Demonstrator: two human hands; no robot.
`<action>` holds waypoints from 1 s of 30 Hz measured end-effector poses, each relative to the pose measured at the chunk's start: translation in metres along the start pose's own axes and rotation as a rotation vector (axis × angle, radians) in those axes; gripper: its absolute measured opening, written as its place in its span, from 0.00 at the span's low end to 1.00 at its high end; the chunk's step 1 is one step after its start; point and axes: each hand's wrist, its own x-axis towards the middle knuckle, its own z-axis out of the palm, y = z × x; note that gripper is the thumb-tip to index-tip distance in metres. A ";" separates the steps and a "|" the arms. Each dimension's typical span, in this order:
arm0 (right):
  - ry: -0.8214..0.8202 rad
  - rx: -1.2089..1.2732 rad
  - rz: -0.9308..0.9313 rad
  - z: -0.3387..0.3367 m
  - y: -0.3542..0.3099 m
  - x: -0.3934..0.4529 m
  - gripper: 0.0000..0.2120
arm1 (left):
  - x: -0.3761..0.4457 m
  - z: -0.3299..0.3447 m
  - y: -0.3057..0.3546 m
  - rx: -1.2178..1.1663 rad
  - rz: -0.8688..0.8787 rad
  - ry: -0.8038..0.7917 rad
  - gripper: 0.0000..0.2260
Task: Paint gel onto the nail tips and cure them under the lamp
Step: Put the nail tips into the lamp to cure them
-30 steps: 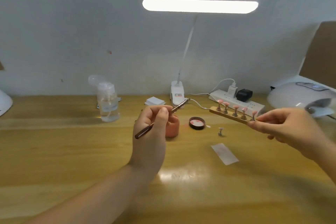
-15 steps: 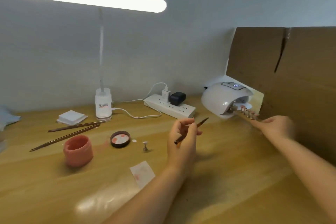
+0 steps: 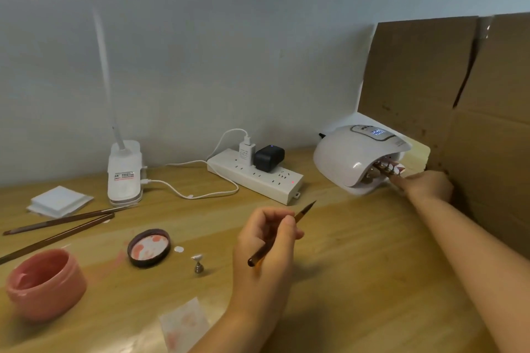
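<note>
right hand (image 3: 427,185): we're reaching to the mouth of the curing lamp, fingers pinching the near end of the nail-tip holder (image 3: 387,170)
nail-tip holder: slim strip carrying small metal stands, sitting most of the way inside the lamp opening; pink nail tips (image 3: 397,168) are showing on top, detail too blurred to count
curing lamp (image 3: 352,159): smooth glossy white dome, flat base, lit blue digits on the top panel; standing at the right rear of the counter, close beside the cardboard
left hand (image 3: 265,249): we're holding the brush (image 3: 282,233) mid-shaft, fingers curled round it, thumb on top, raised above the counter
brush: thin dark brown stick, pointed tip aiming up and right toward the lamp
counter (image 3: 358,281): pale wood grain, glossy finish
gel jar (image 3: 46,284): round pink tub, open, matte wall, sitting front left
jar lid (image 3: 149,248): dark round rim, lying inner face up with pink smears, just right of the jar
single stand (image 3: 198,264): small metal pedestal with a pale tip, standing alone between lid and left hand
spare brushes (image 3: 60,226): two long brown sticks lying nearly parallel, left side
paper strip (image 3: 185,324): translucent rectangle with pink stains, front edge
power strip (image 3: 255,178): white plastic bar with a white charger and a black adapter plugged in
desk lamp (image 3: 124,172): white base, thin neck, lit bar overhead
cardboard (image 3: 459,112): brown, flat, upright, at right
</note>
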 end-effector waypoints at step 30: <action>-0.274 -0.581 -0.507 -0.013 -0.115 0.032 0.16 | 0.011 -0.003 -0.009 -0.152 -0.128 0.155 0.05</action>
